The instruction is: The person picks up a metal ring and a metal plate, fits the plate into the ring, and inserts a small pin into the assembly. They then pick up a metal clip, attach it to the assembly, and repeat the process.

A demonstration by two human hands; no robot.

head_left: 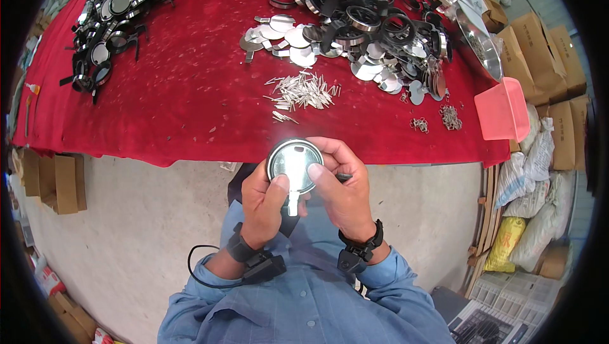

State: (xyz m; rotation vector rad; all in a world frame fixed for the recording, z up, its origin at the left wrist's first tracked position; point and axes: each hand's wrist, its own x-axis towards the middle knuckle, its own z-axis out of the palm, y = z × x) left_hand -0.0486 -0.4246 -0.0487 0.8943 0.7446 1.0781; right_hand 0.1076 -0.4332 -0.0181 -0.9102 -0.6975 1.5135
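Note:
Held just off the table's near edge is a shiny round metal disc with a tab (294, 161), framed by a dark ring. My left hand (262, 197) grips it from the left, thumb pressing on its lower face near the tab. From the right, my right hand (346, 193) clasps the rim, its thumb on the disc and its fingers behind. A short dark piece (344, 178) sticks out by the right hand. Beyond the hands lie a heap of thin silvery pins (302, 91) and a pile of loose flat metal discs (302, 57).
Black rings with metal bands (363, 19) are heaped at the back. Ringed discs (100, 53) pile at the far left. Small wire springs (451, 117) lie near a pink bin (501, 114) and a metal tray (480, 46). Cardboard boxes (539, 52) and sacks (506, 242) stand right.

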